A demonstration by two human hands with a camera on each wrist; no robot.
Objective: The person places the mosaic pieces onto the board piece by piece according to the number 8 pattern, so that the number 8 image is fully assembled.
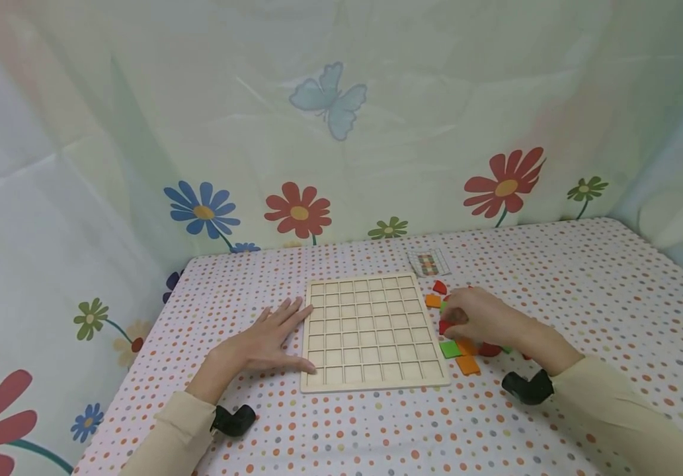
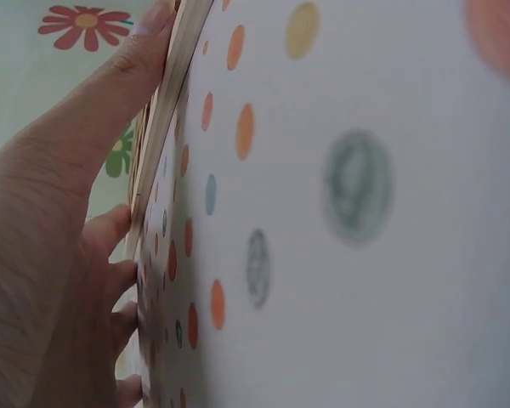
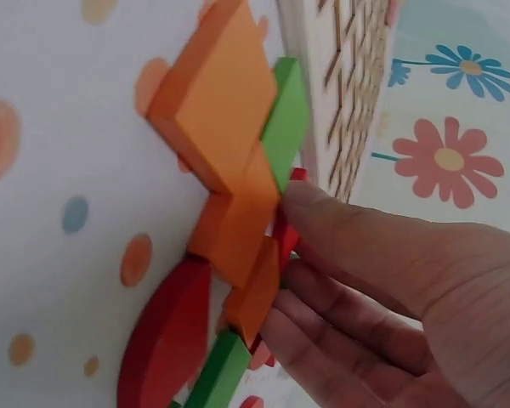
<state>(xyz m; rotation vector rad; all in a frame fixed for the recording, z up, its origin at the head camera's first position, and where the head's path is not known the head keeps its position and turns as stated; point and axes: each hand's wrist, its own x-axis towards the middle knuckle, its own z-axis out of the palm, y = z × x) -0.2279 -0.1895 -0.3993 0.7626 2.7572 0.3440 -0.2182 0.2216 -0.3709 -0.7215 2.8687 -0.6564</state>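
A wooden grid board (image 1: 371, 337) with rows of square cells lies flat on the dotted table cover. My left hand (image 1: 266, 340) rests at its left edge, fingers spread, the thumb on the near corner. In the left wrist view, the thumb (image 2: 110, 106) presses along the board's side. To the right of the board, my right hand (image 1: 486, 317) is among coloured pieces and pinches a small red piece (image 3: 283, 231) between thumb and fingers. Around it lie an orange square block (image 3: 221, 93), a green block (image 3: 287, 127) and a red curved block (image 3: 166, 331).
A small printed pattern card (image 1: 429, 262) lies beyond the board's far right corner. A red quarter-round piece (image 1: 440, 287) and an orange piece (image 1: 433, 301) sit near the board's right edge. A flowered curtain (image 1: 389, 165) hangs behind the table.
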